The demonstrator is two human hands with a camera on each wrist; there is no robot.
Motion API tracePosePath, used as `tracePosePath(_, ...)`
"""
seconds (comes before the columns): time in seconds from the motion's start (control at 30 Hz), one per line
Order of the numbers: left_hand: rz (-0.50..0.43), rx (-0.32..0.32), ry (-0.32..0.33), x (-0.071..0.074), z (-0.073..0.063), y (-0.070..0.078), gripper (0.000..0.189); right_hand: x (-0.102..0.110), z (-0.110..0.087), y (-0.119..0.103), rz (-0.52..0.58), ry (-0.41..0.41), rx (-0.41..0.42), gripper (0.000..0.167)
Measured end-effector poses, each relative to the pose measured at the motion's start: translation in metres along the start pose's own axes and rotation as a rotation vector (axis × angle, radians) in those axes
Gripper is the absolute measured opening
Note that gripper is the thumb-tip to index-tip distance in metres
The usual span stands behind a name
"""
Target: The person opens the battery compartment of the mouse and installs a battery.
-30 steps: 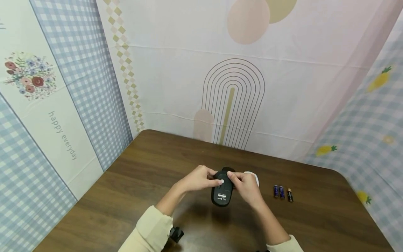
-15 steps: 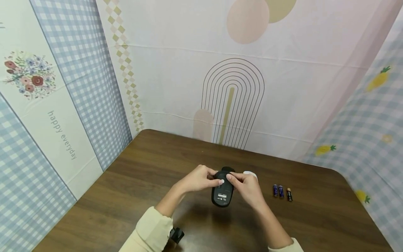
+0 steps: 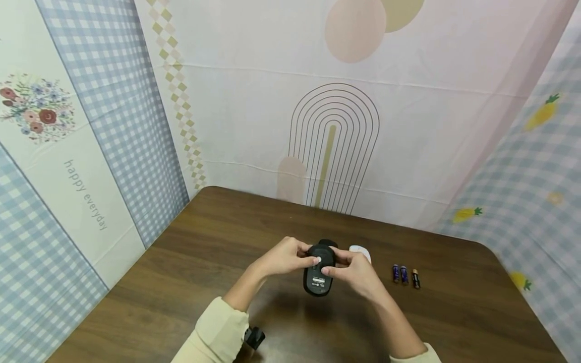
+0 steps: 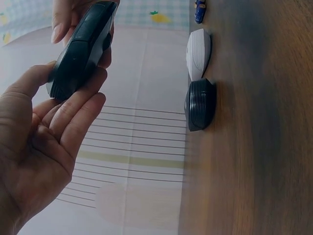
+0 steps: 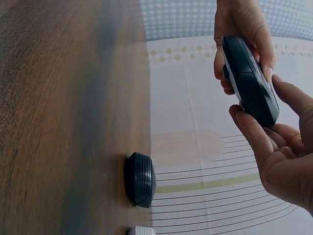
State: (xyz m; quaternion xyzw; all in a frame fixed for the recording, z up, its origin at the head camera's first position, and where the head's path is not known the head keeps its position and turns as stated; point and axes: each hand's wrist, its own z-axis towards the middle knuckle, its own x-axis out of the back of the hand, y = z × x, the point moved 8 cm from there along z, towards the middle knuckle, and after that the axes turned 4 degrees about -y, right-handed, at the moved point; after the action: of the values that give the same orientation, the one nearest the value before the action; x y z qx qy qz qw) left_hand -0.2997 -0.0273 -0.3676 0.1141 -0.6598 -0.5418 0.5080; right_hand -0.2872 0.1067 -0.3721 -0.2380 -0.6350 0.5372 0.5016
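A black computer mouse (image 3: 317, 286) is held above the table, its labelled underside facing up in the head view. My left hand (image 3: 286, 259) pinches it from the left, thumb on the underside near a small white spot and fingers beneath. From the other side my right hand (image 3: 358, 275) grips it, the thumb lying on the underside. Both wrist views show the mouse (image 4: 80, 54) side-on between thumb and fingers; in the right wrist view the right hand's fingers (image 5: 259, 137) curl under its lower end.
Behind the held mouse, a second black mouse (image 5: 139, 179) stands on the wooden table (image 3: 218, 232). Beside it is a white mouse (image 4: 198, 54). Two blue batteries (image 3: 400, 275) and a black, copper-topped battery (image 3: 415, 279) lie to the right. A patterned cloth (image 3: 254, 126) hangs behind the table.
My right thumb has slid from the upper end of the mouse's underside down towards its middle. The left hand keeps its hold, and the mouse stays nearly in place.
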Motion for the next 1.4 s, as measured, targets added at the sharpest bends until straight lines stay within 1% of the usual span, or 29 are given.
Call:
tracePosePath(0.07,-0.003,0.0,-0.004,0.0001,0.0002,-0.0001,0.023,-0.002,0.0002,0.0009,0.033,-0.029,0.002,0.064)
tracePosePath(0.17,-0.005,-0.002,-0.011,-0.0001,0.0006,-0.0004,0.022,-0.0032,0.0004,0.0021,0.058,-0.048,0.003,0.064)
tracePosePath(0.4,0.005,-0.009,-0.007,-0.0009,0.0029,-0.0001,0.022,-0.0013,0.0007,0.0003,0.013,-0.046,0.018,0.06)
tracePosePath(0.77,0.029,-0.016,0.002,-0.0007,0.0058,-0.0006,0.022,0.0001,0.0027,0.0003,-0.021,-0.058,0.038,0.057)
tracePosePath(0.97,0.032,-0.019,0.002,-0.0009,0.0069,-0.0006,0.022,0.0011,0.004,0.0015,-0.042,-0.054,0.048,0.058)
tracePosePath(1.17,0.027,-0.038,0.0,-0.0009,0.0078,0.0006,0.022,0.0016,0.0044,0.0021,-0.058,-0.046,0.044,0.055)
tracePosePath(1.4,0.006,-0.007,-0.012,-0.0015,0.0077,0.0003,0.02,0.006,0.0048,-0.0009,-0.137,-0.005,0.047,0.043)
